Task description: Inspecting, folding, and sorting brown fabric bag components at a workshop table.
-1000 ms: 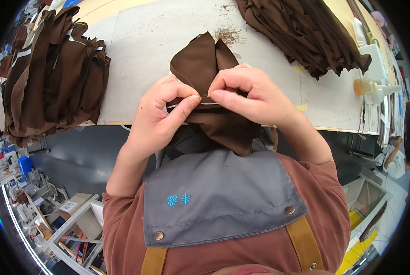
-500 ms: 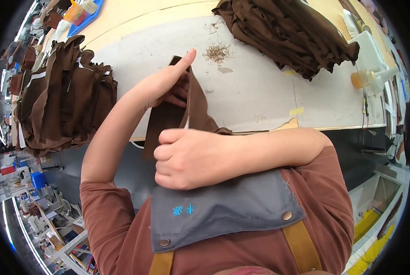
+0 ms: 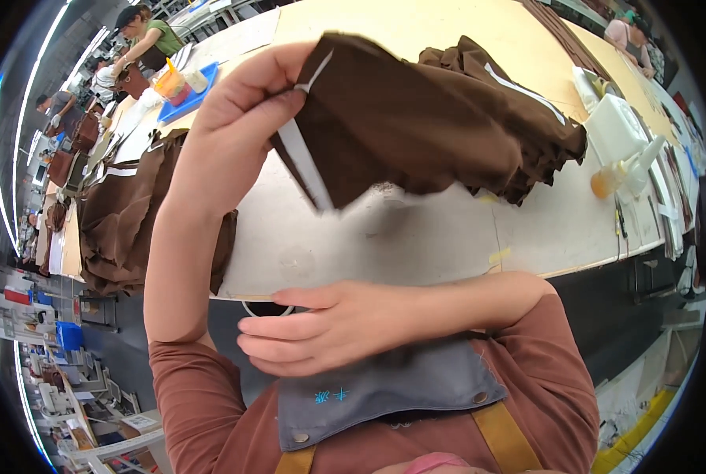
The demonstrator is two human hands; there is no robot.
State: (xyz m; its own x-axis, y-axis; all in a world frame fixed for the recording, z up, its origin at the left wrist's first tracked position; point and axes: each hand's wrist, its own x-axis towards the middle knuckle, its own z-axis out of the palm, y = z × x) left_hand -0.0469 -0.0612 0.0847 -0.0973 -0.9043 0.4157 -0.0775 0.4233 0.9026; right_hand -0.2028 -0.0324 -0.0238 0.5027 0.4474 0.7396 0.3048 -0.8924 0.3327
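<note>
Aloft, the left hand (image 3: 242, 118) pinches creased, seemingly woven cloth (image 3: 392, 118).

A reddish-brown shirt (image 3: 554, 379) with short sleeves (image 3: 191, 383) is showing beneath a grey apron bib (image 3: 392, 387). Bright blue embroidery (image 3: 331, 395) is decorating the bib, and round metal snaps (image 3: 480, 397) are sitting by mustard-yellow straps (image 3: 507, 438).

The wide fisheye head view looks down from the wearer's own head, facing forward across the surface (image 3: 432, 245). The apron bib (image 3: 404, 379), left hand (image 3: 242, 110) and right hand (image 3: 313, 332) are near; a co-worker in green (image 3: 159, 39) is far off, toward the upper left.
</note>
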